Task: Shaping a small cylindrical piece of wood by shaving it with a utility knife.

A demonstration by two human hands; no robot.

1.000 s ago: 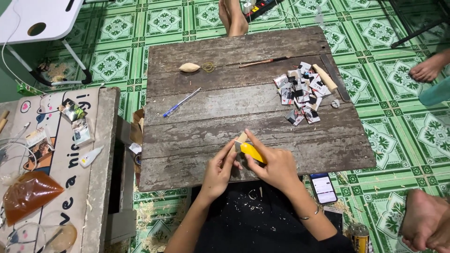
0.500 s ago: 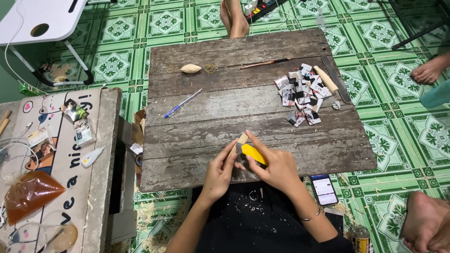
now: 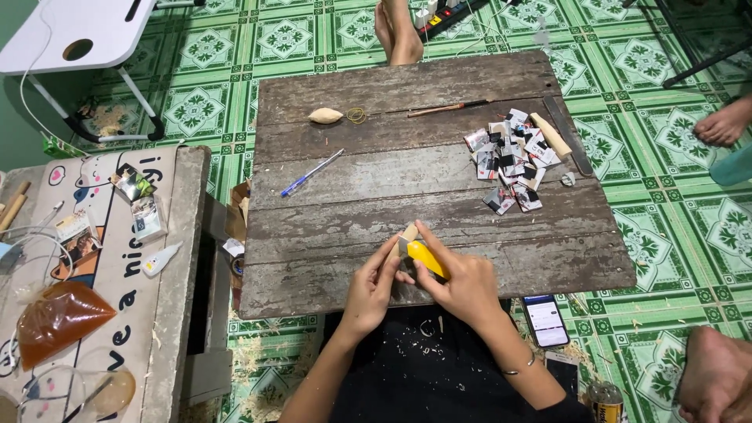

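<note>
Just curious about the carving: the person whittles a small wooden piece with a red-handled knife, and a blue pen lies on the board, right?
Not quite: in the head view the knife handle is yellow, not red. The wooden piece and blue pen are as stated.

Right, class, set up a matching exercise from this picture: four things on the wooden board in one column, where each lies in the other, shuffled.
Things:
1. blue pen
2. pile of small cards
3. yellow-handled cutter
4. carved wooden piece

Places:
A. right side of the board
B. in the right hand
C. far left, by a yellow ring
D. left of middle, lying slantwise

Pairs: 1-D, 2-A, 3-B, 4-C
</note>
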